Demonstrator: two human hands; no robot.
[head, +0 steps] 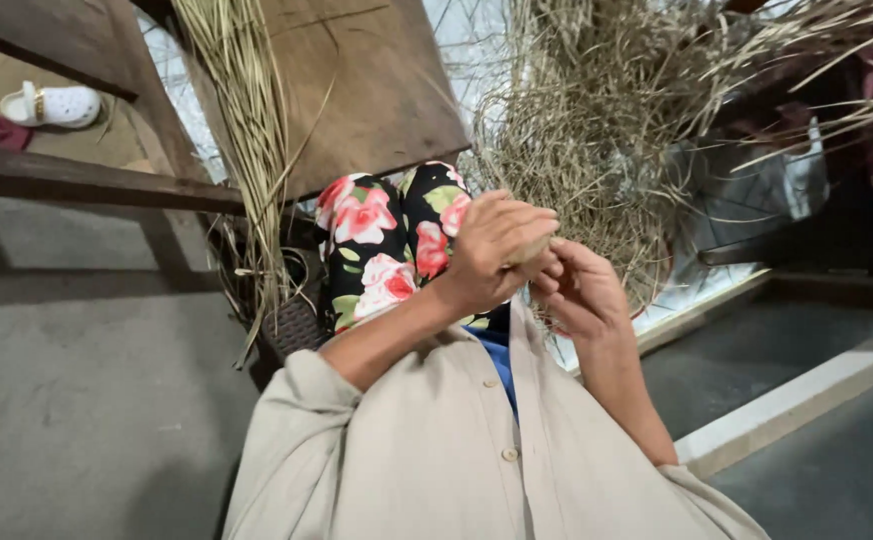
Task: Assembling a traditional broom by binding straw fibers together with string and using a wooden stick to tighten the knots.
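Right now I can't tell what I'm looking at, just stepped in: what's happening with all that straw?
A person in a beige shirt holds both hands up close together. The left hand is curled shut around a small pale piece, apparently straw; the right hand touches it from the side. A tangled straw pile lies just beyond the hands, and a straighter bundle leans on a wooden bench.

Dry, rough straw-coloured grass fibres (597, 130) fill the upper right of the frame, beside a matt, worn wooden bench top (367, 90) at upper centre. The beige shirt (427, 460) is plain matt cloth, the flowered trousers (382, 245) smooth printed fabric, and the white clog (55, 104) at upper left looks like smooth plastic.
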